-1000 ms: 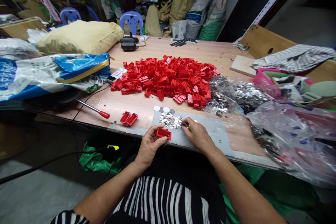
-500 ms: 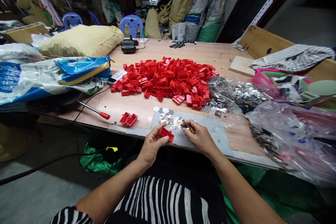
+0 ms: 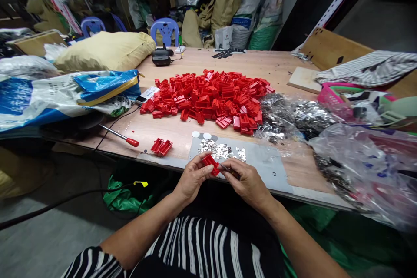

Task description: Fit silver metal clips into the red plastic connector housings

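Note:
My left hand (image 3: 192,177) is closed on a small red plastic case (image 3: 211,163), gripping it by its near side above the table's front edge. In my right hand (image 3: 248,179) is a small screwdriver (image 3: 229,170), its handle mostly hidden by the fingers. The tool's tip meets the right end of the red case; whether a metal piece sits on the tip I cannot tell. Just beyond my hands, a spread of small shiny metal plates (image 3: 219,150) lies on a grey mat (image 3: 265,165). Two red cases (image 3: 161,147) lie side by side to the left.
A large heap of red cases (image 3: 211,95) covers the table's middle. Clear bags of metal parts (image 3: 280,113) lie right of it, near a pink basket (image 3: 329,95). A red-tipped metal lever (image 3: 125,139) juts out at left, beside a blue and white sack (image 3: 48,91).
My right hand has moved left from beside the metal plates, bringing the screwdriver tip to the red case. The case has turned in my left hand. The view has shifted slightly.

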Action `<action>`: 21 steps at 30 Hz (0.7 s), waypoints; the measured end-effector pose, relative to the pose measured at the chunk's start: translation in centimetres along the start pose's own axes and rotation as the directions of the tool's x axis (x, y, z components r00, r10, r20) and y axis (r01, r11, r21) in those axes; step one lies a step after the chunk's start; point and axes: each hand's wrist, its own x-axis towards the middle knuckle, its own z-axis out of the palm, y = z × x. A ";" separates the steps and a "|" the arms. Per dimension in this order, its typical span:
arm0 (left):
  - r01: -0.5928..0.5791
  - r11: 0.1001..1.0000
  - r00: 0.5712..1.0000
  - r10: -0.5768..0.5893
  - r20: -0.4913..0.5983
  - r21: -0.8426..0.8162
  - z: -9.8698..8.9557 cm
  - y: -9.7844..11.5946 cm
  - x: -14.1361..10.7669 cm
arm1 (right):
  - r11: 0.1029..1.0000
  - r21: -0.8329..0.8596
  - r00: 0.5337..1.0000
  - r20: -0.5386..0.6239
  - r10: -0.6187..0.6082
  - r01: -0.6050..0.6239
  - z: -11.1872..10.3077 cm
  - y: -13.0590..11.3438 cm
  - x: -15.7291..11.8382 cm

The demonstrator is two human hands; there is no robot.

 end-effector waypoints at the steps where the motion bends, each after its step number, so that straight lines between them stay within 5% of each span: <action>1: 0.007 1.000 1.000 -0.007 0.001 -0.007 0.0 0.1 0.1 | 1.000 0.008 1.000 0.010 -0.024 0.023 0.0 0.0 0.0; 8: 0.050 0.998 0.998 -0.049 0.044 -0.038 -0.1 0.2 0.1 | 0.993 0.092 0.993 0.086 -0.079 0.071 -0.2 0.2 -0.2; 21: -0.028 0.990 1.000 0.027 0.014 0.137 -0.5 0.3 0.0 | 0.995 0.053 0.996 0.020 0.086 -0.087 -0.2 0.6 -1.0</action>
